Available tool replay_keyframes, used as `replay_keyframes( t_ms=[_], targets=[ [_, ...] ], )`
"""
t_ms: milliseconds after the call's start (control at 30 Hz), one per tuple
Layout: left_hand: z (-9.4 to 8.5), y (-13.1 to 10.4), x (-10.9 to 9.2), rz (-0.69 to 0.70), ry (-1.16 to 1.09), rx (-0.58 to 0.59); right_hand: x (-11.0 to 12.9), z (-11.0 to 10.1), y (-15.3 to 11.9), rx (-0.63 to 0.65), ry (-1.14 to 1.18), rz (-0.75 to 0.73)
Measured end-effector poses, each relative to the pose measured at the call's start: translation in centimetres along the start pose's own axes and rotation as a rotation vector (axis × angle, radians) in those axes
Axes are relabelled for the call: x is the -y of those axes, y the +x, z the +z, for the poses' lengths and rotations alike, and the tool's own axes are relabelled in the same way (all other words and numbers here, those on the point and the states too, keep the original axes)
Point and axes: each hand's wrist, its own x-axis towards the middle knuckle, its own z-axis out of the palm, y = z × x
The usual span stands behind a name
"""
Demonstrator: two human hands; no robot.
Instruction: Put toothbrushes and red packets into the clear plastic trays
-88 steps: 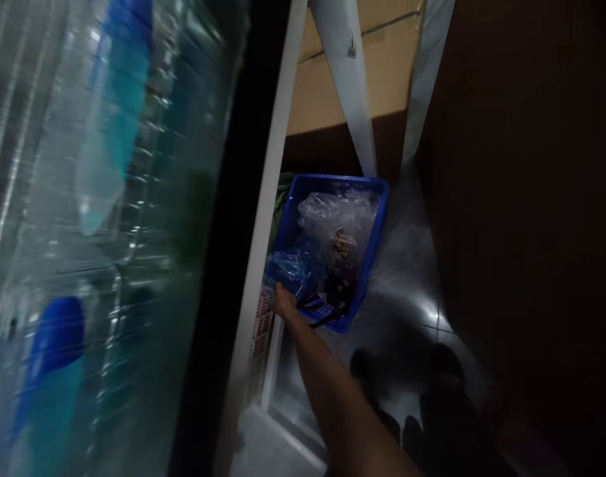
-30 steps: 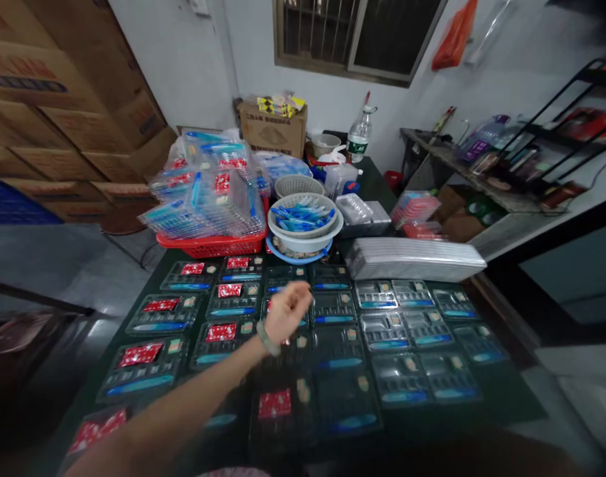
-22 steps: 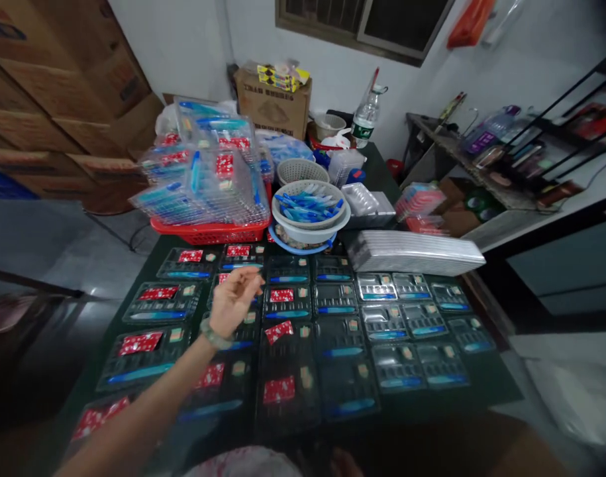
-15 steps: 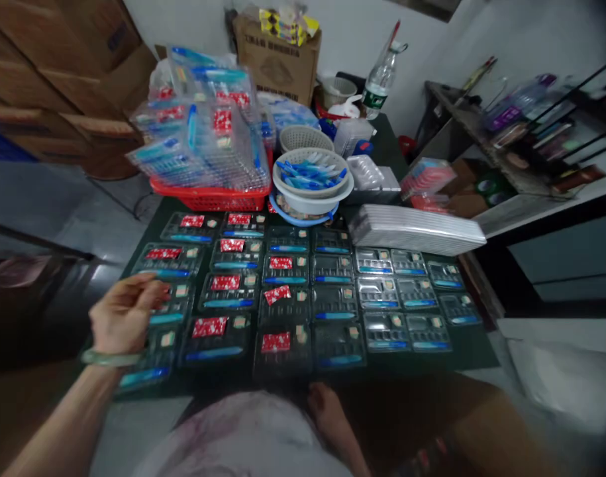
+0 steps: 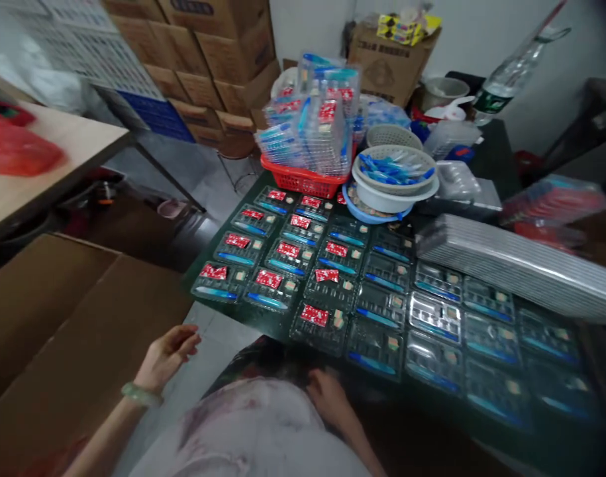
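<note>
Left hand [image 5: 171,356]: fingers loosely curled, nothing visible between them. Nearest blister tray [image 5: 220,282], with red packet [image 5: 214,271] and pen [image 5: 216,292], lies just beyond those fingertips, not touching. Right hand [image 5: 327,395]: near the table [image 5: 277,324] edge, can't tell if it's gripping. Risk: a low wrist sweep could snag the front tray, tipping the loose packet out. Right fingertips unclear; trays [image 5: 558,391] well right of them blurred
</note>
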Motion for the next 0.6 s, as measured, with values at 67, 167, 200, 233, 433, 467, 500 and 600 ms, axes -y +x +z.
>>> replay_keyframes(
  t_ms=[67,167,200,233,433,467,500,600],
  targets=[
    [-0.8,-0.8,1.4,0.051,0.112,0.077,0.8,0.2,0.5,0.011,-0.021,-0.022],
    [-2.5,-0.9,3.4,0.093,0.254,0.12,2.7,0.3,1.5,0.012,-0.065,-0.06],
    [-3.1,-0.6,4.2,0.094,0.288,0.125,3.4,0.3,1.9,0.013,-0.077,-0.071],
    [-3.7,-0.2,5.0,0.093,0.312,0.132,4.2,0.3,2.3,0.011,-0.085,-0.078],
    [-7.9,3.8,9.2,0.07,0.316,0.158,9.7,2.7,5.8,-0.026,-0.077,-0.078],
    [-9.1,5.0,9.6,0.072,0.311,0.15,10.9,3.7,6.8,-0.037,-0.059,-0.084],
    [-10.5,6.5,10.0,0.078,0.31,0.147,12.2,4.8,8.0,-0.047,-0.04,-0.086],
    [-16.1,12.4,10.5,0.136,0.322,0.159,17.3,9.1,11.9,-0.088,0.005,-0.084]
  ],
)
